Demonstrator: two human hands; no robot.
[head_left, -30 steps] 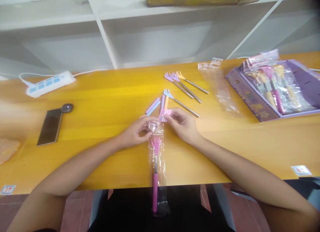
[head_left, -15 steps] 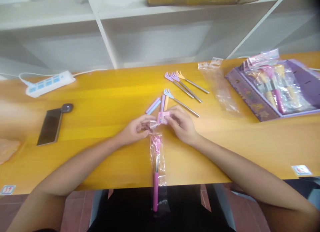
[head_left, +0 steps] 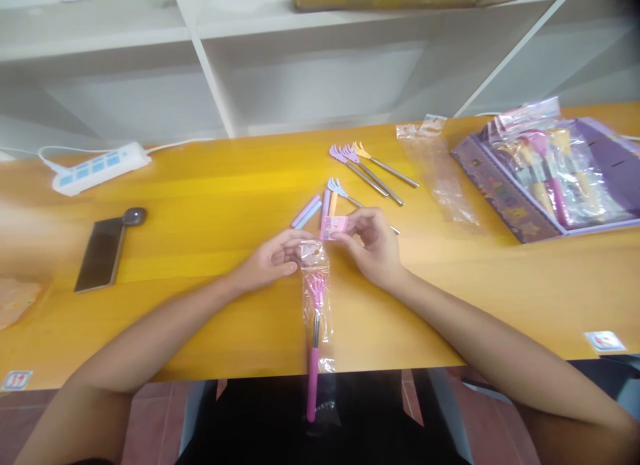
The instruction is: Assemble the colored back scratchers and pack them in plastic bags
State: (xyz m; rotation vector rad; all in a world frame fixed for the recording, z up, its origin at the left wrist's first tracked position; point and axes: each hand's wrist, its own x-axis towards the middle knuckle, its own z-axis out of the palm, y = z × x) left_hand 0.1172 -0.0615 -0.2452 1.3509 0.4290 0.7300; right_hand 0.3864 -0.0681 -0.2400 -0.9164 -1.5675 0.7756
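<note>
My right hand (head_left: 373, 248) pinches a small pink printed card (head_left: 334, 227) between thumb and fingers. To its left, the curled fingers of my left hand (head_left: 275, 259) grip the top left edge of a clear plastic bag (head_left: 323, 321). Inside that bag is a pink back scratcher (head_left: 313, 385) with a claw head, its handle reaching past the table's front edge. Just beyond the card lie loose handle sleeves in purple, blue and orange (head_left: 333, 203). A back scratcher with a blue claw (head_left: 336, 187) lies partly behind my right hand.
Purple and yellow claw rods (head_left: 373, 173) lie farther back. An unused-looking clear bag (head_left: 443, 178) rests beside a purple display box (head_left: 505, 191) holding bagged back scratchers. At left are a power strip (head_left: 103, 168), a dark phone-like slab (head_left: 100, 255) and a small black object (head_left: 134, 216).
My right hand has moved the card slightly up and right, away from the bag's top. The bag's upper end now shows flatter beside my left fingers.
</note>
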